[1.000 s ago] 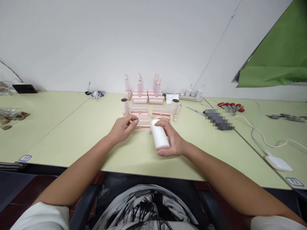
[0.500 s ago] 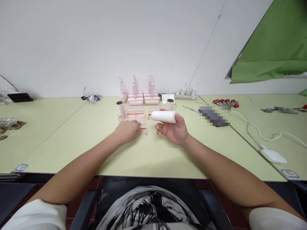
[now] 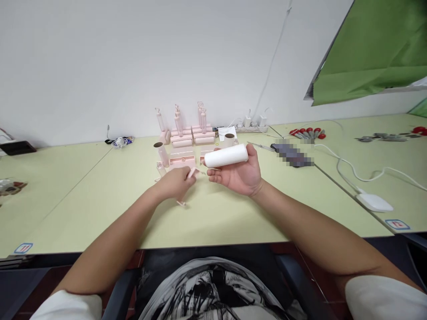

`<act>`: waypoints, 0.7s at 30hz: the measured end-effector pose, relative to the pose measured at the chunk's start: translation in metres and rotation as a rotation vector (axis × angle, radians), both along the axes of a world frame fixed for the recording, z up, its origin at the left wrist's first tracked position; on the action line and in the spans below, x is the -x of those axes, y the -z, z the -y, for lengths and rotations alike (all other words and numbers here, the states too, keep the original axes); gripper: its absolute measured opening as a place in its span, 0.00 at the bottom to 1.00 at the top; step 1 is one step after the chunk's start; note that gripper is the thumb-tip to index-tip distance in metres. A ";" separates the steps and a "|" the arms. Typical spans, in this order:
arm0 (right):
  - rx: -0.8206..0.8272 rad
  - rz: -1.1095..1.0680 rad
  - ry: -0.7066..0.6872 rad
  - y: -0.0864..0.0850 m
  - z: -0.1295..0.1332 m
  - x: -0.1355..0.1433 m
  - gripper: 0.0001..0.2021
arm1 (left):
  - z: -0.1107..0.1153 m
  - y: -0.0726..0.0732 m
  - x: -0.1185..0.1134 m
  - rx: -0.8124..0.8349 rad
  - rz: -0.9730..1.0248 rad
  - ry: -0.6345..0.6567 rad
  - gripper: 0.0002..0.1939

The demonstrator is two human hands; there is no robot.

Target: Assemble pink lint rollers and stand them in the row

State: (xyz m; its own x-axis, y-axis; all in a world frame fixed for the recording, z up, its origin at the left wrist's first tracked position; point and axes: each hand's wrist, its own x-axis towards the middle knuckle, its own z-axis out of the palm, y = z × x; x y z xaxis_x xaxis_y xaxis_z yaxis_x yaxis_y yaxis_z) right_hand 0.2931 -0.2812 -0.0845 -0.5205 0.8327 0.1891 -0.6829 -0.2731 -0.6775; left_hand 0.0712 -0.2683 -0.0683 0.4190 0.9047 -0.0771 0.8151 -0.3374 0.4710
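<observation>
In my right hand (image 3: 247, 175) a white lint roll (image 3: 226, 155) lies tilted across the palm, its right end higher and the thumb by that end. My left hand (image 3: 174, 183) grips a pink plastic lint roller part (image 3: 192, 172), lifted off the table; the fingers hide much of it and motion blurs it. Just behind my left hand lies an open pink case (image 3: 182, 160). A roll with a brown core (image 3: 163, 154) stands beside that case, and another upright roll (image 3: 229, 140) stands behind my right hand.
Pink lint rollers (image 3: 178, 124) and cases (image 3: 182, 141) are lined up near the wall. A power strip (image 3: 251, 129) lies behind on the right. Farther right are a blurred dark object (image 3: 293, 154), red-tipped grey pieces (image 3: 307, 134) and a white charger (image 3: 375, 202) with its cable.
My left hand has picked the pink part up from the table and turned it. The lint roll in my right hand has tilted, its right end rising. The view has shifted slightly.
</observation>
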 end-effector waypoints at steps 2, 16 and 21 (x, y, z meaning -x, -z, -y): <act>0.019 0.025 0.003 -0.002 0.002 0.001 0.39 | -0.001 -0.003 0.002 0.066 0.331 -0.109 0.09; 0.086 0.169 -0.310 0.012 0.008 0.012 0.43 | 0.005 0.002 -0.023 -0.206 0.821 -0.070 0.19; 0.114 0.208 -0.345 0.012 0.008 0.014 0.46 | 0.007 0.001 -0.029 -0.158 0.730 -0.054 0.20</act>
State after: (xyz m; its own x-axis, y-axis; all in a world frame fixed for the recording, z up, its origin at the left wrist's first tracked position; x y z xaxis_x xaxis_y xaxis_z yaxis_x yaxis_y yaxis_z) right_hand 0.2789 -0.2896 -0.0969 -0.7897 0.6126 -0.0330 -0.3901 -0.5429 -0.7437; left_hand 0.0998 -0.2750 -0.0693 0.2686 0.9026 0.3365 0.3310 -0.4145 0.8477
